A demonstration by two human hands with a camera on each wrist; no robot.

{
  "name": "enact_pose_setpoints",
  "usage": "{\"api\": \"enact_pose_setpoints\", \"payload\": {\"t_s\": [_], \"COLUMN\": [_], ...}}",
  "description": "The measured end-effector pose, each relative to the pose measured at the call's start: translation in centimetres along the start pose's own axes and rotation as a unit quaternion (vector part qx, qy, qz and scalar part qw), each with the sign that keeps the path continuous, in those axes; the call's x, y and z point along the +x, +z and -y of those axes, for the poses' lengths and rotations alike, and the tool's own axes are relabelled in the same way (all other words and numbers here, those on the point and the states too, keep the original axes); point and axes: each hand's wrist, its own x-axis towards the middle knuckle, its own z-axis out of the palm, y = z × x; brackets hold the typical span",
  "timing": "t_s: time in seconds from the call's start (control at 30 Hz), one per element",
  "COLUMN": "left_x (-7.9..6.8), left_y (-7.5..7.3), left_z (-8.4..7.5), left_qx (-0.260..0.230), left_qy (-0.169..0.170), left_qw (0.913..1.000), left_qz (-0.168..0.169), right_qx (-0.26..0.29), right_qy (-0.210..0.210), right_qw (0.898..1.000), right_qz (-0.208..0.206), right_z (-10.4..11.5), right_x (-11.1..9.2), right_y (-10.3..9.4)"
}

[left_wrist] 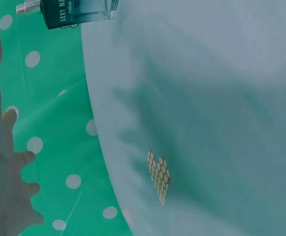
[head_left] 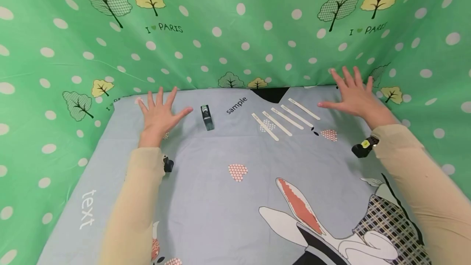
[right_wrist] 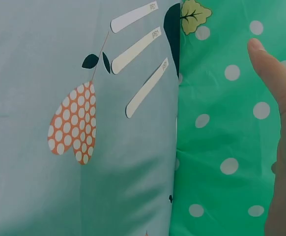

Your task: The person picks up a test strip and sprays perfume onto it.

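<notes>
A green cloth backdrop with white dots (head_left: 228, 48), printed with green and yellow trees, fills the far side and both flanks; below it spreads a pale blue-grey printed cloth (head_left: 206, 199) with honeycomb-patterned hearts and a white rabbit cut off by the bottom edge. Two forearms in close-fitting beige sleeves reach forward, each with a small black wrist device, partly covered by the left sleeve on that side. The left hand (head_left: 158, 117) is held up with its fingers spread wide and its thumb out toward the bottle; the right hand (head_left: 355, 99) mirrors it, fingers splayed, thumb aimed at the strips. Both hold nothing. Between them, nearer the left, a dark bottle shading to clear blue-green glass with a silver nozzle (head_left: 207, 117) stands upright on the cloth. To its right, five narrow white strips (head_left: 287, 118) lie apart in a slanting row. The left wrist view crops the bottle at the top; the right wrist view takes in only three strips and leaves most of that hand's fingers out of sight. The bottle reads "SEXY MA", running off the edge, with "PARFUM" beneath; the backdrop says "I PARIS", the cloth "sample" and "text". The tiny marks on the strips are too small to read.
</notes>
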Motion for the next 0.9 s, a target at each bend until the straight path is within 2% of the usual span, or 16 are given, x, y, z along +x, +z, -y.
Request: {"api": "enact_pose_setpoints", "payload": {"t_s": [0.73, 0.9], "left_x": [0.1, 0.1], "left_y": [1.0, 1.2], "left_z": [-1.0, -1.2], "left_qx": [-0.001, -0.001], "left_qy": [0.013, 0.021], "left_qw": [0.9998, 0.9998], "left_qz": [0.017, 0.006], "right_qx": [-0.019, -0.019], "right_qy": [-0.021, -0.026], "right_qw": [0.999, 0.999], "right_qz": [-0.031, -0.034], "right_z": [0.3, 0.4], "right_x": [0.3, 0.4], "right_y": [1.5, 2.0]}}
